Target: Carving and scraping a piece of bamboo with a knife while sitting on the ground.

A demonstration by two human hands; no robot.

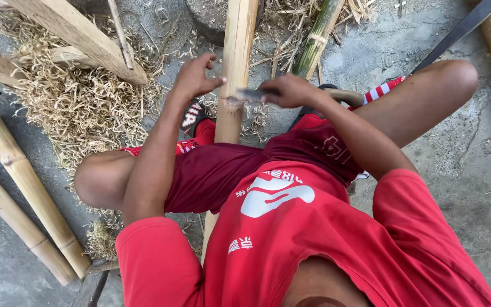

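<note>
I am seeing the bamboo pole [236, 68] lying lengthwise between the person's knees, running up and away from them. The left hand [193, 77] is bracing its left edge, fingers loosely spread, thumb touching. The right hand [292, 91] is clenching a knife [251, 94], blade against the pole; the handle is hidden, possibly wooden. Shavings [86, 108] are lying to the left, beside two bamboo poles [24, 187].

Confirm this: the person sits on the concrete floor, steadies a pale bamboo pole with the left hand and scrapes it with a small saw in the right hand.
Not quite. The head view shows the right hand holding a knife, not a saw, with the blade against the bamboo pole. The rest stands: the left hand steadies the pole, and the person sits on the concrete floor.
</note>
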